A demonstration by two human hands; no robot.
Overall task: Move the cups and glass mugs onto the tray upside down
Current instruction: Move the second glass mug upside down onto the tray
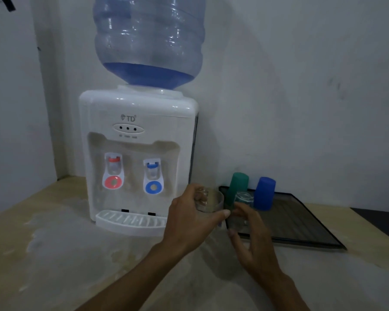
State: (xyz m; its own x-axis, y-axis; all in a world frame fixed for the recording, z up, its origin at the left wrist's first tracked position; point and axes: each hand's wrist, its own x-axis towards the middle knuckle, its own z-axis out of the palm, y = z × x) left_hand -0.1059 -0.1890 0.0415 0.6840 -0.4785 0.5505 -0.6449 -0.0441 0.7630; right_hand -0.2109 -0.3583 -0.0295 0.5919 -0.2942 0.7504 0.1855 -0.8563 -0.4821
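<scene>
Glass mug no. 1 [210, 202]: clear glass, held in left hand, mouth up, just right of dispenser's base, between dispenser and tray, not on tray.
Left hand [189, 223]: fingers wrapped around that mug, thumb at front by the rim, other fingers behind it; grip is closed on the glass.
Glass mug no. 2 [243, 199]: clear, standing upside down on tray's near-left part, right of dispenser, partly hidden behind right hand's fingers.
Right hand [253, 241]: fingers spread and loose, holding nothing; fingertips close to mug no. 2, if they touch I cannot tell (blur).
Green cup [237, 187]: plastic, upside down, on tray's back-left corner, nearest cup to dispenser.
Blue cup [265, 194]: plastic, upside down, on tray's back edge, farther from dispenser than green cup, just beside it, small gap.
Tray [301, 227]: dark, flat, ribbed inside, lying on counter to the right of dispenser, back edge near wall; right part bare.
Dispenser [137, 158]: white tabletop water unit, red tap left, blue tap right, drip grid at bottom front; landmark for all above.
Bottle [149, 39]: big blue-tint water jug, upside down on top of dispenser, only a little water at bottom.
Counter [65, 248]: pale wood-look top w/ worn whitish patches in front & left of dispenser.
Wall [301, 86]: plain grey-white, behind dispenser and tray.
</scene>
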